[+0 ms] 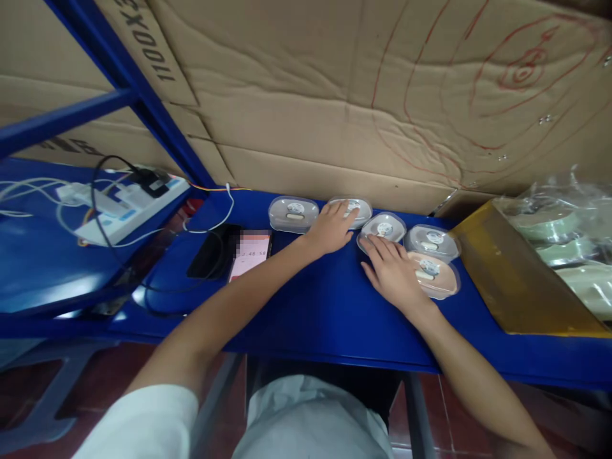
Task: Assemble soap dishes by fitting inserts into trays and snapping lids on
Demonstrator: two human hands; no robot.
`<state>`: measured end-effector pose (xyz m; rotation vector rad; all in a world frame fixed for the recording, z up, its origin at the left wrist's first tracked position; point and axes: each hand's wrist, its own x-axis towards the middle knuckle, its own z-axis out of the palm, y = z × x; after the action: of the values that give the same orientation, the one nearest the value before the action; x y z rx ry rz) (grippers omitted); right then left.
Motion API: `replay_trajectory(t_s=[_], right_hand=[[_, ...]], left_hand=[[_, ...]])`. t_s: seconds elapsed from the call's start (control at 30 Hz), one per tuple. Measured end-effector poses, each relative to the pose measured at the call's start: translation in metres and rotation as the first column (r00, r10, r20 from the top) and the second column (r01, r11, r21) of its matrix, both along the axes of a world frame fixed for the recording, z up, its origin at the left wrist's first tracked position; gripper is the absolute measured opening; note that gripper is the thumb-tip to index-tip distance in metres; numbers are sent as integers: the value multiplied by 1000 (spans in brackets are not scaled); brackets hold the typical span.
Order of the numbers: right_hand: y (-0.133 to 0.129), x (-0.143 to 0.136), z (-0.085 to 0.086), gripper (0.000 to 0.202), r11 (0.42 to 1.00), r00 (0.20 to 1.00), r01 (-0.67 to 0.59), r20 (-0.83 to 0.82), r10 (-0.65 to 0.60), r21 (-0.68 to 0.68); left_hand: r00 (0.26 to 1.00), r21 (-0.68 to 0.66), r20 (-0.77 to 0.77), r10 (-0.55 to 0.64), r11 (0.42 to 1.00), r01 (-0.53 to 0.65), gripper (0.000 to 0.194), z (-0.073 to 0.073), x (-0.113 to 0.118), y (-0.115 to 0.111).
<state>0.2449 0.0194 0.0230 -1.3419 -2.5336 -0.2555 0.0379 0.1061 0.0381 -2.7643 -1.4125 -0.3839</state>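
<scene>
Several clear plastic packs with rounded corners and round white labels lie along the back of the blue table. My left hand [331, 227] rests with fingers stretched over one clear pack [362, 210], covering its left part. Beyond that hand, to the left, lies another clear pack [292, 214]. My right hand [393, 271] is open, its fingertips on the near edge of a tilted clear pack [386, 224]. Right of it are a further clear pack [442, 243] and a pinkish pack [442, 284], partly hidden by that hand.
Left of my left forearm lie a phone with a lit screen [255, 245] and a dark phone-like object [210, 255]. A white power strip [143, 207] with tangled cables is further left. At right stands a box [482, 268] of plastic-wrapped items. Cardboard [296, 121] walls the back.
</scene>
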Motion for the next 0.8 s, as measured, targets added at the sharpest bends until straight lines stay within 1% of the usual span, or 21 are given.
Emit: replay_trajectory(t_s=[0.1,0.2,0.27,0.37,0.43,0.5,0.53,0.6,0.63,0.7,0.8], right_hand=[[2,9,-8,48,998,999,32,-41,-30,50],[4,15,-11,50,996,995,70,-75,-65,64],[6,17,-11,51,995,993,86,-81,-81,59],[7,18,-12,52,994,993,91,-79,-86,59],[6,18,-11,52,994,993,84,-90,-77,74],[5,17,-9,52,995,993,57,-112,-47,88],[3,15,-8,53,995,992,34,-124,-23,89],[0,11,-6,53,997,988,-27,-150,38,78],[-2,8,-6,53,996,985,-57,-161,67,67],[-7,2,-7,52,993,977,-109,-182,115,41],[-13,-7,-10,52,986,964,-170,-207,166,1]], left_hand=[[1000,12,1,12,1000,-12,60,-5,-6,-21],[1000,15,8,13,1000,-13,57,-5,-16,-42],[1000,8,12,-7,1000,7,54,-4,-24,-56],[995,26,57,-77,997,75,54,-4,-44,-80],[991,73,108,-84,994,77,54,-6,-65,-99],[990,112,144,3,994,-19,55,-8,-91,-118],[985,123,153,80,987,-99,58,-10,-105,-126],[965,141,156,210,962,-233,65,-16,-131,-138],[956,145,151,252,951,-274,67,-19,-142,-142],[941,133,136,310,936,-327,70,-27,-157,-144],[938,101,114,329,935,-340,68,-37,-164,-142]])
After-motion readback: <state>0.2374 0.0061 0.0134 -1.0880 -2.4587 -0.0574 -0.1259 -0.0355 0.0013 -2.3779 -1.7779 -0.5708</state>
